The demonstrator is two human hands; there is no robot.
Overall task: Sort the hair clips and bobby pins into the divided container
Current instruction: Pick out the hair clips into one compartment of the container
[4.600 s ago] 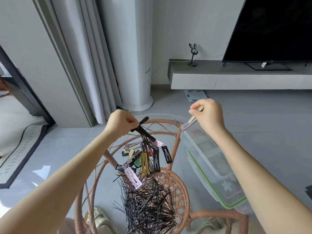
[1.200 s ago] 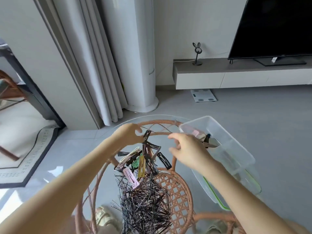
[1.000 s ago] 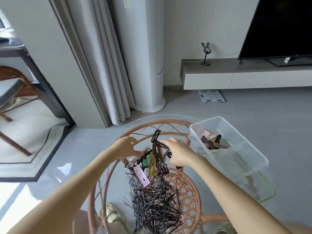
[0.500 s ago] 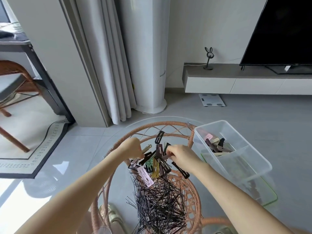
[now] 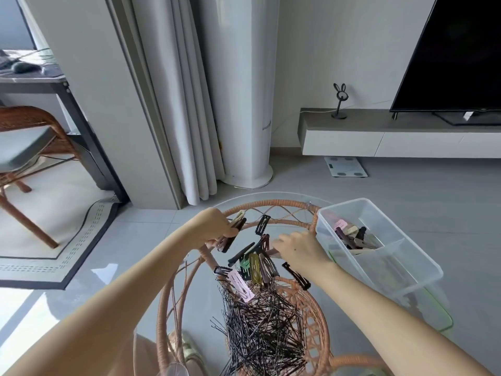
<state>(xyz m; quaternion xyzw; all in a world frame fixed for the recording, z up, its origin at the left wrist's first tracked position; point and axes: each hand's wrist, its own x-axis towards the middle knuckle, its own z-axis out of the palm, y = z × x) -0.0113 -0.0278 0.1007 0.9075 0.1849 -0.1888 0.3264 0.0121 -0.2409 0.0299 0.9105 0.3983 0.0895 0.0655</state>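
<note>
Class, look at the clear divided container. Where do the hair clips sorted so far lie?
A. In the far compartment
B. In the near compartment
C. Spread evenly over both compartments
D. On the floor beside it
A: the hair clips are heaped in the far end of the divided container, beyond its partition, while the near compartment shows no such heap.

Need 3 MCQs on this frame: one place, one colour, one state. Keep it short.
1. Where is the clear container?
A. right of the clip pile
B. left of it
C. on the TV stand

2. Colour of the bobby pins?
A. pink
B. black
C. green

3. State of the left hand?
A. empty, flat
B. closed on several clips
C. inside the container

Key: 1 A, it sits by the right hand; 2 B, the heap is all black; 3 B, clips stick out past its fingers.
</note>
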